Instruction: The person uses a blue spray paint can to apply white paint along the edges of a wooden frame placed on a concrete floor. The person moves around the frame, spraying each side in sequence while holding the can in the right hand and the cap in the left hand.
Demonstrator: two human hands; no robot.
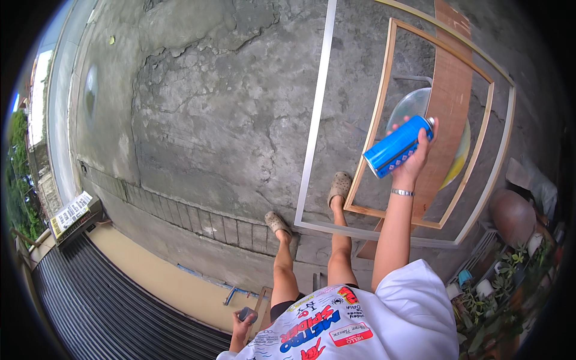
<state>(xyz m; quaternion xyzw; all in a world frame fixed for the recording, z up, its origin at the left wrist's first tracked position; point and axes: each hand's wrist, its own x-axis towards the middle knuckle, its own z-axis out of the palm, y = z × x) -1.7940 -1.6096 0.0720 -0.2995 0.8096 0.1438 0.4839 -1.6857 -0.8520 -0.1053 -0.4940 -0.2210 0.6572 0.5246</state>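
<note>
The blue cylindrical, seemingly metal spray can (397, 147) sits right of centre in the frame, tilted, its pale nozzle end toward the upper right; the right hand's (413, 161) grip is wrapped around its body. It looks rigid, smooth and perhaps slightly slippery, likely moderately light, though its fill cannot be told. The mid-body seems the best hold, clear of the more delicate nozzle. At lower centre, the left hand's (240, 327) grip holds a small dark, cup-shaped piece (246, 313), probably light, stiff plastic, best pinched by its sides.
</note>
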